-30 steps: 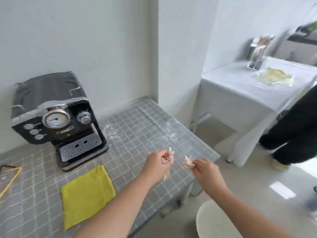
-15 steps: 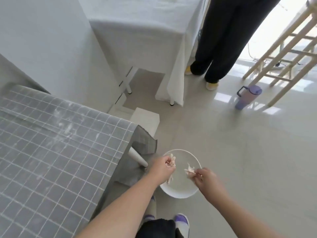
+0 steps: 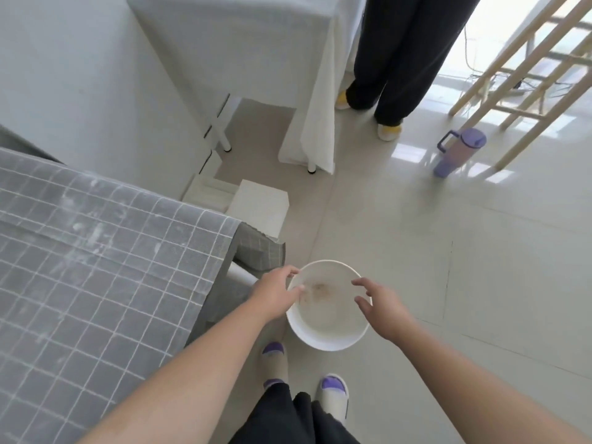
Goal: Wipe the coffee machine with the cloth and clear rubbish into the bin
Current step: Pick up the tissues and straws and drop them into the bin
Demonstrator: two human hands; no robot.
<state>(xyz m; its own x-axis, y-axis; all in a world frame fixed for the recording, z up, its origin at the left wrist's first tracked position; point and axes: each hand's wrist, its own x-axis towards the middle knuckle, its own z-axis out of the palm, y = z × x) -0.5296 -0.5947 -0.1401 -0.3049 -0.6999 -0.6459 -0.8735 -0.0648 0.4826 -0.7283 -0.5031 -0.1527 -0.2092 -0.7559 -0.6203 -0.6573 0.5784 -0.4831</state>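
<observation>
A round white bin (image 3: pixel 326 339) stands on the floor beside the table corner. Small brownish scraps of rubbish (image 3: pixel 320 288) lie blurred inside it. My left hand (image 3: pixel 277 291) hovers over the bin's left rim with fingers spread and nothing in it. My right hand (image 3: pixel 379 304) hovers over the right rim, also empty with fingers apart. The coffee machine and the yellow cloth are out of view.
The grey checked table (image 3: pixel 96 267) fills the left. A white-draped table (image 3: pixel 288 43) stands behind, a person in black trousers (image 3: pixel 400 52) beside it. A purple tumbler (image 3: pixel 458 152), a wooden rack (image 3: pixel 528 68) and a white box (image 3: pixel 259 206) are on the floor.
The view swung from the table down to the bin. Both hands held crumpled scraps and have let them go; the scraps now lie in the bin and the fingers are spread.
</observation>
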